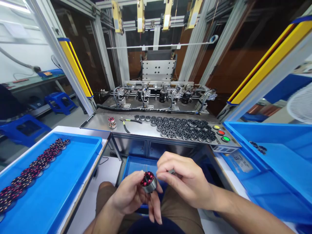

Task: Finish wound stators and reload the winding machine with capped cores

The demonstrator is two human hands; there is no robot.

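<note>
We are gripping a round part (149, 186) in our left hand (129, 196); our right hand (188, 182) is hovering beside it, pliers (133, 121) lying beyond.

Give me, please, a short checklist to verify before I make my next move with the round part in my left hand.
1. Round part held by the left hand: ok.
2. Red coil side facing up, in view: ok.
3. Right hand gripping a wire: cannot tell, its fingertips are pinched beside the part but any wire is too small to see.
4. Pliers put down: ok, on the bench.
5. Green button uncovered: ok.
</note>
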